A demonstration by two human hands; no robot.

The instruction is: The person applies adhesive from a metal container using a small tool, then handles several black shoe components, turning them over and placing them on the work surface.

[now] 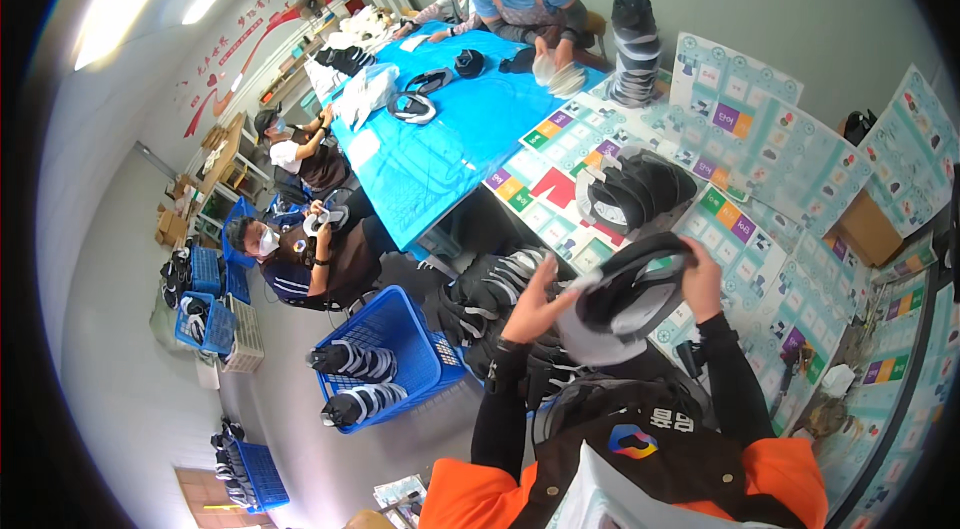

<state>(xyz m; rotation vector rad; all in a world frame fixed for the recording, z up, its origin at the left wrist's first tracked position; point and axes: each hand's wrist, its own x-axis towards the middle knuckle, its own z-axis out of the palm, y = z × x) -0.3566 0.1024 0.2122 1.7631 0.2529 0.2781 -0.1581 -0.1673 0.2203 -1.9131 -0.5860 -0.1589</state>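
A black and pale grey cap is held up in front of my body, its hollow inside facing up and its pale brim blurred. My right hand is closed on its dark right edge. At its left side my left hand has its fingers stretched apart, beside or just touching the pale brim; which of the two is hard to tell. Beyond the cap, a nested stack of similar caps lies on the patterned table covering. More stacked caps lie by my left forearm.
A blue basket with two cap stacks stands on the floor at left. Beyond is a blue-covered table with caps and white pieces. Several people sit around it, one nearest at left. A tall cap stack stands by the wall.
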